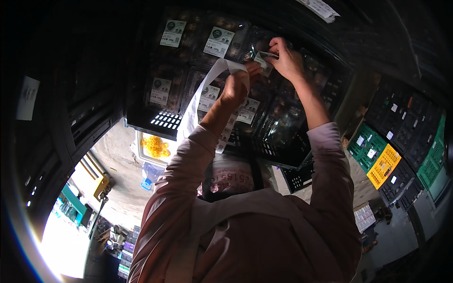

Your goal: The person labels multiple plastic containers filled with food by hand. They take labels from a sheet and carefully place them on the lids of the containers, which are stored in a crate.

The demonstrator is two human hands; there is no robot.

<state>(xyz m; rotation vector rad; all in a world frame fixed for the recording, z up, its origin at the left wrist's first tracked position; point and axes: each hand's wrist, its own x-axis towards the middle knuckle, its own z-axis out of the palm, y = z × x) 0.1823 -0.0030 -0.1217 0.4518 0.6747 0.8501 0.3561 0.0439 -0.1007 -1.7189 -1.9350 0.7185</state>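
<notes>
My right hand [289, 63] pinches a small white printed label [265, 64] over a clear plastic box near the back of the black crate. Close beside it, my left hand [236, 86] has its fingertips pointed at that label. A long white label strip [205, 92] loops around my left hand and hangs down over the crate's near edge; its exact grip is partly hidden. Clear lidded boxes with dark contents fill the crate [165, 120]. Several carry labels, such as the labelled box [219, 41] at the back. An unlabelled box [283, 125] sits at the near right.
Dark crates [94, 104] stand close on my left. Below the crate's near edge is a white tray [155, 146] of orange-yellow pieces, with a clear blue-marked container [150, 177] beside it. Green, black and yellow crates [383, 166] are stacked at the right.
</notes>
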